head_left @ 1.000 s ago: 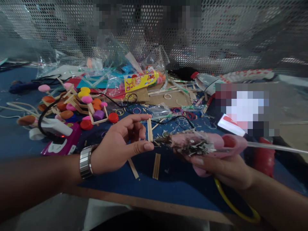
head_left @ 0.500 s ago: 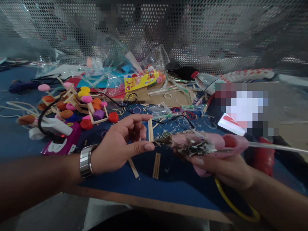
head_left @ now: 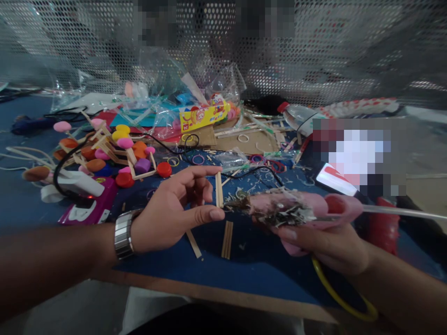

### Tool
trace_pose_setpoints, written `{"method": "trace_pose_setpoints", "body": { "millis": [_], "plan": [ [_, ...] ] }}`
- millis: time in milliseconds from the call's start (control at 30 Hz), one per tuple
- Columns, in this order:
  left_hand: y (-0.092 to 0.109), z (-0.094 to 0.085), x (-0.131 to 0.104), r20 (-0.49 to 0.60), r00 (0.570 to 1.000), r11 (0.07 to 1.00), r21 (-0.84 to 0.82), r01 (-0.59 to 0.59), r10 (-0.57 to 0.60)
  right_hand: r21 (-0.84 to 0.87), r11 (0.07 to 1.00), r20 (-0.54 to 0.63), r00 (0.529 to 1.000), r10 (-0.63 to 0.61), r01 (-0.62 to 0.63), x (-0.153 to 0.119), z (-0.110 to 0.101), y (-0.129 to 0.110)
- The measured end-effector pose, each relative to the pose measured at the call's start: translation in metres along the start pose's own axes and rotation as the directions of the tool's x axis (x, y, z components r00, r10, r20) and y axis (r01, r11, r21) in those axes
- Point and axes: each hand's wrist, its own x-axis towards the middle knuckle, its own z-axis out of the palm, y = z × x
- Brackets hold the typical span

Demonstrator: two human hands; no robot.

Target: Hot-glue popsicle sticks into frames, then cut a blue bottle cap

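Between the thumb and forefinger of my left hand (head_left: 174,209), a short pair of wooden sticks (head_left: 219,190) is pinched upright by its two ends. My right hand (head_left: 324,246) grips a pink hot glue gun (head_left: 289,204), its body crusted with old glue and bits of debris. The gun's dark nozzle points left and meets the lower end of the sticks, close to my left thumb. A clear glue stick (head_left: 401,211) juts out of the gun's back. Below the nozzle, a small bundle of wooden sticks (head_left: 227,239) and a single stick (head_left: 193,244) lie on the blue table.
To the left stands a stick structure (head_left: 131,163) with colourful knobs, beside a purple power strip (head_left: 91,204) with a white plug. Plastic bags and a yellow wrapper (head_left: 204,116) lie behind. A bottle (head_left: 300,118) and a lit phone (head_left: 337,179) are at right.
Almost nothing differs. Both hands, the sticks and the glue gun keep their places, with only a tiny shift of the view.
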Motion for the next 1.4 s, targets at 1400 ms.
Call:
{"method": "trace_pose_setpoints", "body": {
  "millis": [1400],
  "plan": [
    [0.0046,0.0009,-0.0009,0.007,0.994,0.994,0.003,-0.11,0.11,0.021,0.999,0.008,0.999,0.036,-0.036,-0.002,0.0006,-0.0028]
  ]
}}
